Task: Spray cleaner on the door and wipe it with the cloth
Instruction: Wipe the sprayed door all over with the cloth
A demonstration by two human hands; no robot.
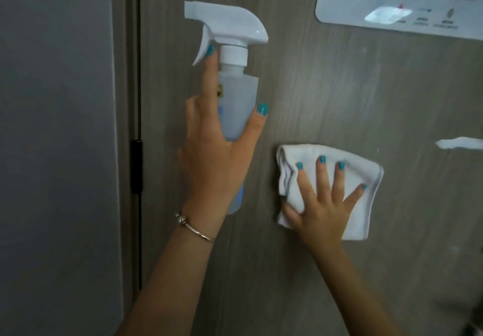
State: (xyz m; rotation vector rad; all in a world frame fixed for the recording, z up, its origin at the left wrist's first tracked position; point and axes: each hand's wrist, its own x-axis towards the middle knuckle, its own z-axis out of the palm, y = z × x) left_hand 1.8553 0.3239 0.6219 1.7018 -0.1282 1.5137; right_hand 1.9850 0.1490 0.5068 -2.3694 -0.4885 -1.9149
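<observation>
- Head view shows one spray bottle (236, 106), one white cloth (337, 179), one wooden door (339, 87), two hands;
- bottle stands upright, long axis vertical, nozzle pointing left;
- left hand (217, 153) grips the bottle, index finger on the trigger;
- right hand (324, 200) presses the folded cloth flat on the door, fingers (322, 176) spread.

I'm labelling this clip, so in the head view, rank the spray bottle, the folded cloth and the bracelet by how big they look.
1. spray bottle, held by the left hand
2. cloth, pressed to the door by the right hand
3. bracelet

The bottle sits nearer the camera, so true sizes stay unsure.
</observation>
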